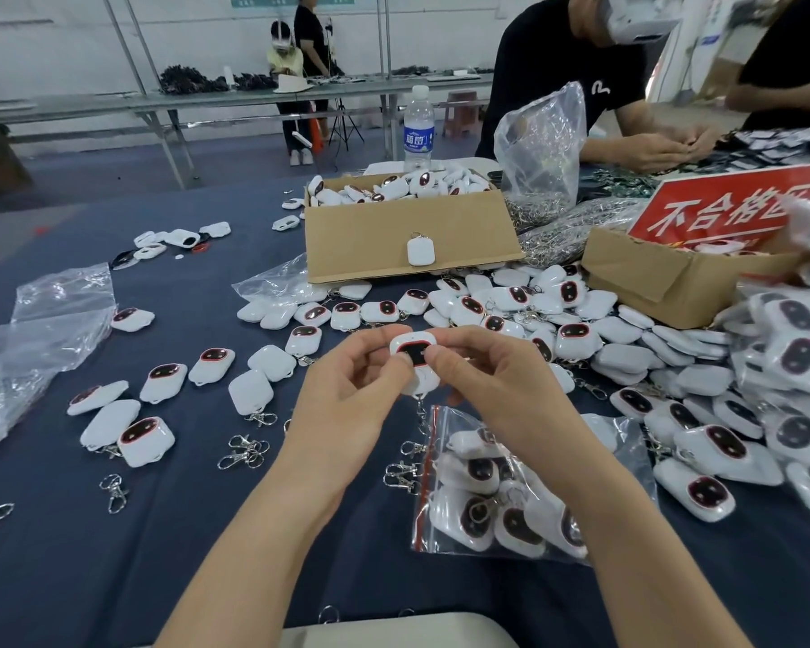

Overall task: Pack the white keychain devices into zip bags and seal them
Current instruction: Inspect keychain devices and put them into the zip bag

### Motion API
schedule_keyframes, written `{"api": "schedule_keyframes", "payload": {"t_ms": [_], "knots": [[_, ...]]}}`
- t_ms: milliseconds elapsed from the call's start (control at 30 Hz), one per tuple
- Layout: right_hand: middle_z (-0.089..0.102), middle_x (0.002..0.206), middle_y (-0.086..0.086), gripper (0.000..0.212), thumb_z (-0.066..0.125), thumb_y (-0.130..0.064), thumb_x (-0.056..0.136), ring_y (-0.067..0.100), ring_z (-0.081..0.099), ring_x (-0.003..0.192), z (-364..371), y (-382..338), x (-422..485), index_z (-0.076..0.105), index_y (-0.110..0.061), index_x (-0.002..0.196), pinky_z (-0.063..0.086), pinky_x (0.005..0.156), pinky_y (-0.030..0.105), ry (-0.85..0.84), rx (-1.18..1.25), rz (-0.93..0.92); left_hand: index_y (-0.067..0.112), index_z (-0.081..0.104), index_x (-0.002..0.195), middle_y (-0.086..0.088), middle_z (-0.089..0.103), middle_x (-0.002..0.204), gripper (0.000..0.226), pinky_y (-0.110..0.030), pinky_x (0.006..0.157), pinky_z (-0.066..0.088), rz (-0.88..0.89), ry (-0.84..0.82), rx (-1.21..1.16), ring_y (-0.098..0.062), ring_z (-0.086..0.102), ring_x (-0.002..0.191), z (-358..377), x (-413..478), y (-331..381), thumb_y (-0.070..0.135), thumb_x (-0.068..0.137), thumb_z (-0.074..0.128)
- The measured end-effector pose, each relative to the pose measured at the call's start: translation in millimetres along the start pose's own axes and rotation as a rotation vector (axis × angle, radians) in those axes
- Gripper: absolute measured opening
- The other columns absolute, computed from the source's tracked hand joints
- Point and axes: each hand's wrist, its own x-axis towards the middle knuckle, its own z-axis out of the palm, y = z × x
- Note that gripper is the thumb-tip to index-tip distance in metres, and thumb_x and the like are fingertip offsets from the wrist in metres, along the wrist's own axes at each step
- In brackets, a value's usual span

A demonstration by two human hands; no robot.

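While crumpled clear plastic bags [43, 329] lie slack at the left edge of the table [207, 554], with loose white devices [162, 381] and bare metal clasps [246, 453] scattered just right of them, the step in hand sits at the middle. There, one white keychain device [415, 355] is held off the table between both hands, dark face up, its clasp [419, 413] hanging below it. The left hand [347, 390] pinches the device's left side with curled fingers [375, 341] and thumb, and the right hand [492, 381] pinches its right side the same way. Near and to the right, partly under the right forearm, lies the zip bag [501, 502]. It holds several devices, and its red-striped mouth is turned left toward the dangling clasp; whether that mouth stands open I cannot tell. To do this well, I judge that one hand should take the device alone so the other can lift and spread the bag's mouth. The clasp should go in first so the chain does not trail across the zip track. The bag looks fairly full, so settle the contents away from the mouth before pressing the seal from one end to the other. Farther right, the heap of devices [627, 353] crowds the bag and could snag it.
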Motion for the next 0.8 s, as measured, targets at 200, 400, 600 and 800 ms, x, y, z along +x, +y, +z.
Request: {"api": "schedule_keyframes", "payload": {"t_ms": [200,400,600,800], "knots": [[0.076,0.089,-0.004,0.01,0.069,-0.029,0.095,0.015,0.071,0.084,-0.9,2.6,1.6,0.076,-0.03,0.102,0.058,0.078,0.03,-0.005,0.015,0.019,0.023,0.074,0.107,0.005,0.069,0.081,0.019,-0.01,0.076,0.051,-0.006,0.008,0.002,0.001,0.063,0.075,0.6,1.2,-0.2,0.011,0.097,0.063],[0.076,0.086,-0.005,0.009,0.068,-0.028,0.095,0.006,0.068,0.074,0.9,1.8,2.4,0.075,-0.03,0.099,0.056,0.071,0.021,0.02,0.029,0.02,0.025,0.075,0.106,0.009,0.07,0.082,0.019,-0.009,0.078,0.052,0.009,-0.007,0.003,0.002,0.062,0.076,-0.1,1.4,1.1,0.013,0.098,0.062],[0.073,0.074,-0.01,0.007,0.069,-0.025,0.093,0.004,0.064,0.068,1.5,-2.1,2.2,0.074,-0.029,0.092,0.059,0.07,0.027,0.053,0.03,0.014,0.023,0.074,0.111,0.012,0.069,0.075,0.02,-0.01,0.078,0.052,0.017,-0.03,0.006,0.001,0.063,0.074,0.9,1.3,1.9,0.013,0.098,0.062],[0.077,0.084,-0.005,0.008,0.07,-0.023,0.093,0.023,0.072,0.084,5.6,-3.8,1.1,0.075,-0.029,0.091,0.059,0.087,0.05,0.088,0.016,0.015,0.028,0.073,0.107,0.0,0.063,0.078,0.019,-0.028,0.085,0.056,0.089,-0.021,0.098,-0.007,0.062,0.078,1.5,0.5,3.0,0.015,0.099,0.062]]}}
